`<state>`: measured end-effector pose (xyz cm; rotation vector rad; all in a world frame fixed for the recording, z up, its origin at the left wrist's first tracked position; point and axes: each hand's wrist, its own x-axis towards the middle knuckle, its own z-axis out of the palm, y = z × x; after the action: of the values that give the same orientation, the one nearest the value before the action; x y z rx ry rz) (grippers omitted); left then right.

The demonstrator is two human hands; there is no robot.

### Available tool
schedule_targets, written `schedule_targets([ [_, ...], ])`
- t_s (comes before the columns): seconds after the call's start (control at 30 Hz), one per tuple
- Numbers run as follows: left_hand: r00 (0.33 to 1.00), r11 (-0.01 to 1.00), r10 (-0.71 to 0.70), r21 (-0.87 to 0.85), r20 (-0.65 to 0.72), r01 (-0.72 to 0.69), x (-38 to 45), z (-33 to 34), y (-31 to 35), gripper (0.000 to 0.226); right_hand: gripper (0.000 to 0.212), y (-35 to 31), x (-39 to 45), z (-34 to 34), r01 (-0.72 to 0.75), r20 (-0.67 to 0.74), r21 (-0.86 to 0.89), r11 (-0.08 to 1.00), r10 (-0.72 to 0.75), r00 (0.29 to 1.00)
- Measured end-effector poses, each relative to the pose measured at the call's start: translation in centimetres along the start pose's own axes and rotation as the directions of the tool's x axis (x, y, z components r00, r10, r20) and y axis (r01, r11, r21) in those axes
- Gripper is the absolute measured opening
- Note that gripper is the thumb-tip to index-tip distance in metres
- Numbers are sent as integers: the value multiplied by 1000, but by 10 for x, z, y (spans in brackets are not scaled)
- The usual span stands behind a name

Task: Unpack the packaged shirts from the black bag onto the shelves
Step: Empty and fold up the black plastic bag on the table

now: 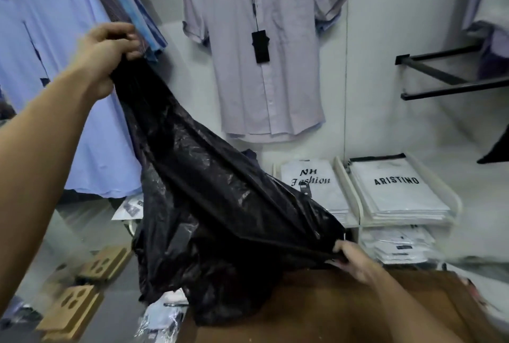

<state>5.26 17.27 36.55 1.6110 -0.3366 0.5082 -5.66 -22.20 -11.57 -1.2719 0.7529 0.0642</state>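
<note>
Clothing shop, probably its stockroom end: tagged shirt (pixel 264 47) hung on the wall, more shirts (pixel 55 67) crowded on a rail, shelves (pixel 358 221) stacked with branded packs (pixel 396 191).

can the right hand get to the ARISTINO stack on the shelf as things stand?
Probably not yet. The right hand grips the black bag's lower edge, so it's occupied. The ARISTINO stack lies uncovered up and to the right, with nothing between, so once it lets go the way looks free.

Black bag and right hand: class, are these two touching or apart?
Touching. The head view shows the right hand pinching a lower edge of the black bag.
</note>
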Motion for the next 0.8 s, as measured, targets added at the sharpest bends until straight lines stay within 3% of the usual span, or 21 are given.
schedule_targets([
  [0.1, 998, 999, 3, 40, -55, 0, 0, 3, -13, 36, 17, -21, 0, -25, 29, -147, 104, 994, -14, 989],
  [0.23, 956, 998, 28, -39, -291, -41, 7, -14, -19, 43, 24, -22, 6, -69, 44, -318, 231, 972, 33, 947],
  [0.37, 965, 997, 55, -44, -255, -68, -4, 1, -21, 40, 16, -18, 18, -101, 93, -371, 274, 957, 16, 928],
  [0.47, 982, 1000, 18, -20, -187, -22, -10, 17, -18, 37, 26, -23, -1, -120, 151, -381, 145, 978, -86, 921],
  [0.53, 985, 1000, 21, -17, -172, -25, -8, 22, -22, 31, 40, -23, -11, -132, 159, -310, -6, 987, -153, 938],
  [0.6, 993, 1000, 20, -2, -118, -21, -5, 29, -25, 28, 31, -22, -24, -141, 157, -253, -122, 980, -183, 950],
  [0.8, 999, 998, -17, 57, -38, 19, 9, 47, -43, 38, 4, -24, -28, -160, 130, -324, -276, 952, -220, 920],
])
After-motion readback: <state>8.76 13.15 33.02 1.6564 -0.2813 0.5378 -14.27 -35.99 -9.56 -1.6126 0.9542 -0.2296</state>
